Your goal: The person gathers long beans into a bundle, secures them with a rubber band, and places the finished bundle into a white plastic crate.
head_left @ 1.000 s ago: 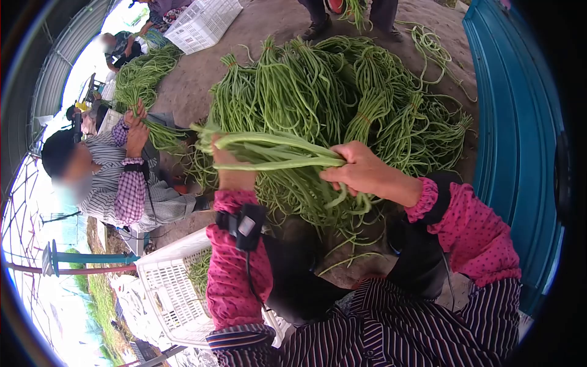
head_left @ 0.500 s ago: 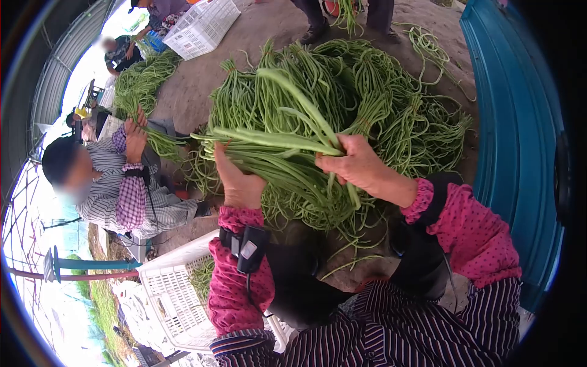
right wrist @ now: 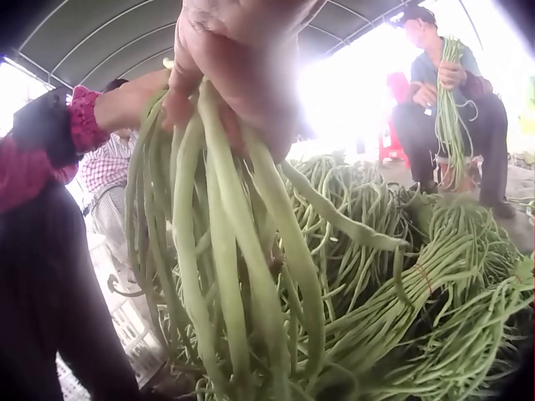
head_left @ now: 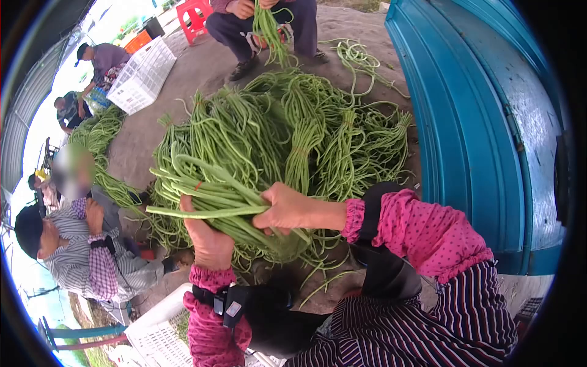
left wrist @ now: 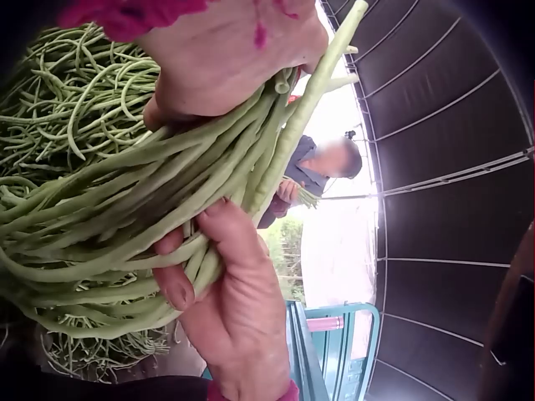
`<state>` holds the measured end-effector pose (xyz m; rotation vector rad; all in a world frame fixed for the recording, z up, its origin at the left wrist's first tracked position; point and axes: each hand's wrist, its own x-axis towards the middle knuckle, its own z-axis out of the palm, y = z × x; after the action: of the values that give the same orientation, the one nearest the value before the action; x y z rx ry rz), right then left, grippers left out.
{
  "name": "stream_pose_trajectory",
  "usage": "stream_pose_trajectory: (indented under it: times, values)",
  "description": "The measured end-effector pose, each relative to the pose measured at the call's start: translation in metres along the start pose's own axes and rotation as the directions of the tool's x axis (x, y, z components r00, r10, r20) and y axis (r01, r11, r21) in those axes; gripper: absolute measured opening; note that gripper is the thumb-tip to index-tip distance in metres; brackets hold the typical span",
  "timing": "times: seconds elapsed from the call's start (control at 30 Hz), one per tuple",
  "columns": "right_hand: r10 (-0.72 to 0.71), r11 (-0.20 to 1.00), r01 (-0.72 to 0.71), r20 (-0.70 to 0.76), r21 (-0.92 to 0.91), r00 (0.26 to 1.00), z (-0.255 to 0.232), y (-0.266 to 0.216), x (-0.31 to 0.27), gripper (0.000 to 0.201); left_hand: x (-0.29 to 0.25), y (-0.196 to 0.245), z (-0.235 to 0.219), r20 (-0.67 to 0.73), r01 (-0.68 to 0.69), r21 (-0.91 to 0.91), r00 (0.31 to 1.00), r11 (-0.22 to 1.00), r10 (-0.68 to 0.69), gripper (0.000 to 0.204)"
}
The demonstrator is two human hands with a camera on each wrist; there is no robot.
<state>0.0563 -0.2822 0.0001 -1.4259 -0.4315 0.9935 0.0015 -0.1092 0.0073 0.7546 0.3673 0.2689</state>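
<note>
I hold a bundle of long green beans [head_left: 211, 199] in both hands above a big pile of the same beans [head_left: 287, 131] on the ground. My left hand [head_left: 206, 240] grips the bundle from below, fingers curled round the stalks. My right hand [head_left: 282, 209] grips it from the right, just beside the left. In the left wrist view the left hand [left wrist: 230, 305] wraps the bundle [left wrist: 117, 230] and the right hand [left wrist: 230, 50] sits above it. Seen from the right wrist, the right hand [right wrist: 242, 58] clutches the beans [right wrist: 226, 251], which hang down.
A blue metal wall [head_left: 471, 134] stands close on the right. A white crate [head_left: 156, 333] is at my lower left, another [head_left: 142, 76] far left. A seated person [head_left: 82, 257] works at the left; another person [head_left: 263, 18] sits beyond the pile with beans, by a red stool [head_left: 195, 11].
My hands have drawn close together on the bundle and brought it lower and nearer to me. The head view has swung, so the far person and more of the blue wall show.
</note>
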Motion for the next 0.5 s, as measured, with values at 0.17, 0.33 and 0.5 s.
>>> stream_pose_trajectory:
  times: [0.17, 0.33, 0.5]
  values:
    - [-0.024, 0.995, 0.031, 0.077, -0.091, 0.997, 0.001, 0.016, 0.007, 0.015, -0.003, -0.001, 0.007, -0.045, 0.033, 0.040, 0.999, 0.999, -0.031, 0.036]
    - [-0.002, 0.989, 0.011, 0.064, -0.148, 0.998, 0.003, 0.008, 0.003, 0.018, 0.007, 0.001, -0.006, -0.044, 0.147, 0.035, 0.988, 0.989, -0.145, 0.042]
    - [0.039, 0.980, -0.025, 0.066, -0.200, 0.997, -0.002, 0.007, -0.008, 0.024, 0.050, 0.007, -0.064, -0.212, 0.003, 0.063, 0.977, 0.998, 0.011, 0.042]
